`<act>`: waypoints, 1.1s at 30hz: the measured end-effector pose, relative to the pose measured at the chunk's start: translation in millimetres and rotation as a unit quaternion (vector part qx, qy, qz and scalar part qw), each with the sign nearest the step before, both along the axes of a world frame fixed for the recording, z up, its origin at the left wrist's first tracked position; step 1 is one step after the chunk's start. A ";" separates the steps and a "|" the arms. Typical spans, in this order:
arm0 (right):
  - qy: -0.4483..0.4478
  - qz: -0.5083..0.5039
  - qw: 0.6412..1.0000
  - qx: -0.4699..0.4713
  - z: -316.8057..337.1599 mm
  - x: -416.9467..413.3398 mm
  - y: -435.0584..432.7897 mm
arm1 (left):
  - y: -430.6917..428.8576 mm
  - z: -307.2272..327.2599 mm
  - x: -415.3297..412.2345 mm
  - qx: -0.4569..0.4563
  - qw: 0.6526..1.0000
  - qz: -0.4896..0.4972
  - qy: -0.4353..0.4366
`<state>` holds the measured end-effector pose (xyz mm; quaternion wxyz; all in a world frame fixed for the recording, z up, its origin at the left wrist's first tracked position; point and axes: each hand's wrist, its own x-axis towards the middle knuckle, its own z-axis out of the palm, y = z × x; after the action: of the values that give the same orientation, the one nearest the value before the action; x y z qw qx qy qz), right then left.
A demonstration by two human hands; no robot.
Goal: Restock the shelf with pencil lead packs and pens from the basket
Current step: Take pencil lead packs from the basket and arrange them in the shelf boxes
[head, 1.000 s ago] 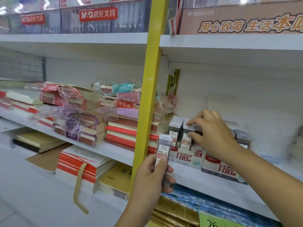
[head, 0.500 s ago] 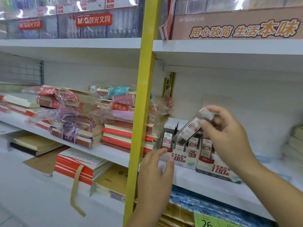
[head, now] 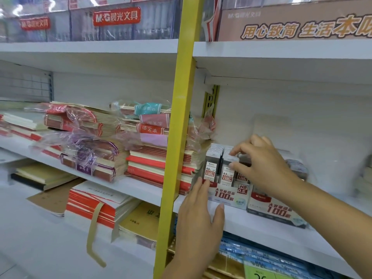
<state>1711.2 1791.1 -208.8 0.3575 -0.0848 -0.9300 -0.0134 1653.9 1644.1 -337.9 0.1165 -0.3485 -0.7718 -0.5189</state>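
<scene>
Head cam, looking at white shelf (head: 141, 190) bay w/ yellow upright (head: 177, 137) running top to bottom, centre of frame.

Right hand (head: 263, 164), centre-right of frame: thumb + forefinger pinched on the top cap of a pencil lead pack (head: 227, 170), which stands upright in the front row of the display box (head: 229, 195). Other fingers curled loosely above. Pack is 2nd from left in the row; another pack (head: 211, 166) stands just beside it on the left, touching or nearly so.

Left hand (head: 199, 216), lower centre: fingers spread and open, holding nothing. Fingertips rest against the lower left corner of the display box, thumb out to the right along the shelf edge under the box front. Can't tell how hard it presses.

Display box sits on middle shelf, right of the upright. Red "100" print and "HB 0.5" tag on front. Second display box (head: 275, 210) just beside it to the right, partly hidden behind right forearm.

Left of upright, same shelf: notebook stacks (head: 145, 158) in torn clear wrap, red + purple bands. Lower shelf, lower left: more notebooks (head: 94, 206), a tan strap hanging off one stack. Lower right: blue packs (head: 251, 256), blurred. Top shelf: red "M&G" signs (head: 116, 16), upper left; brown carton (head: 298, 23), upper right.

Basket and pens not in view.
</scene>
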 end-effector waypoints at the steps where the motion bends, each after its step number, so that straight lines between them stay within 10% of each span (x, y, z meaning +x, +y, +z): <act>1: 0.008 -0.019 0.999 0.036 -1.4 -1.1 -0.6 | -1.7 1.0 -0.6 0.003 1.000 -0.005 0.000; 5: 0.023 -0.036 0.998 0.044 -13.9 10.5 -4.1 | -13.7 2.3 7.7 0.017 1.000 -0.015 0.012; 13: 0.200 0.164 0.911 -0.321 -109.8 123.8 -29.3 | -56.1 -63.3 51.3 -0.084 0.992 -0.073 0.060; 18: -0.024 -0.021 0.851 -0.525 -272.5 169.7 -17.1 | -67.0 -188.9 88.3 -0.323 0.930 -0.147 -0.090; 25: -0.257 -0.200 0.735 -0.594 -479.3 231.0 -27.1 | -58.2 -344.0 142.7 -0.421 0.850 -0.190 -0.253; 29: -0.247 -0.251 0.799 -0.488 -526.4 241.5 -32.3 | -58.2 -394.7 141.7 -0.452 0.842 -0.157 -0.250; 33: -0.291 -0.275 0.757 -0.517 -558.6 243.2 -42.6 | -63.8 -430.7 135.5 -0.504 0.819 -0.144 -0.234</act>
<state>1954.5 1748.5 -767.5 -0.0472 -0.5011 -0.7912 0.3475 1789.4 1580.4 -768.5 -0.3355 -0.3344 -0.8705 -0.1339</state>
